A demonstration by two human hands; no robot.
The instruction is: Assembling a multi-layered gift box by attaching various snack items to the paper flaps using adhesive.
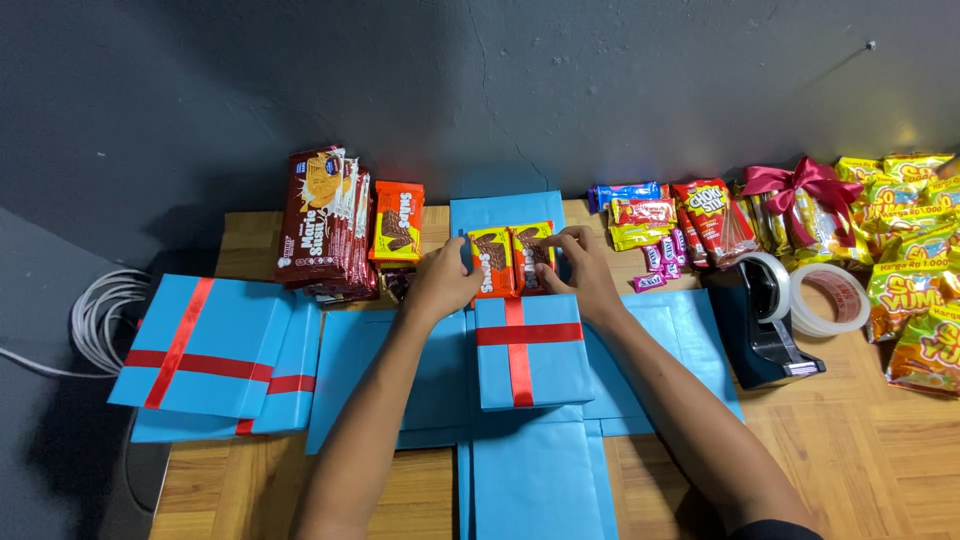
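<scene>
Two orange flat snack packets (510, 260), standing upright side by side at the far edge of a small blue box crossed with red ribbon (530, 350); the box sits at the centre of an unfolded blue card cross (440, 385) lying flat on the wooden table (880, 450). Left hand (440, 283): fingers curled against the left edge of the left packet, thumb toward its face. Right hand (580, 265): fingertips pinching the top right corner of the right packet. Far left: large blue box lid with red ribbon cross (200, 345), resting on a second blue piece. Behind, against the grey wall: stack of dark red biscuit packs (325, 220) on edge, with a further orange packet (398, 222) just beside it. Right of centre: assorted small wrapped sweets and bars (665, 230); bundle tied with a dark red bow (800, 185); black tape dispenser (765, 325) touching a loose roll of clear tape (830, 298); yellow crisp bags (915, 270) at far right. White coiled cable (100, 315) off the table's left edge.
</scene>
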